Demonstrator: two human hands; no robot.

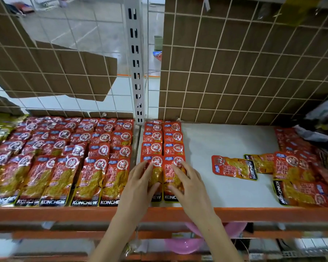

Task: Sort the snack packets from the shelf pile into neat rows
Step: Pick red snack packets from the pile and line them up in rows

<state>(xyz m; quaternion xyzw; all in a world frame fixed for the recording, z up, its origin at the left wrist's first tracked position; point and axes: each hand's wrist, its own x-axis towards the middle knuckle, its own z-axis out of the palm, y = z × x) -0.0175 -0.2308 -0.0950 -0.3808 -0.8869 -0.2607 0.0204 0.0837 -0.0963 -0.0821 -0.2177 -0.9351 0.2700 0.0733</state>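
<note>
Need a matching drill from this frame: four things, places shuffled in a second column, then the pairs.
1. left hand
2. right hand
3. lone sideways packet
4. unsorted pile

a. alone on bare white shelf, mid-right
b. far right of shelf
c. on front packet of left new column
d. on front packet of right new column

Pairs: 1-c, 2-d, 3-a, 4-b

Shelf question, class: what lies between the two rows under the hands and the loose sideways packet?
Only bare white shelf board, seen in the head view.
</note>
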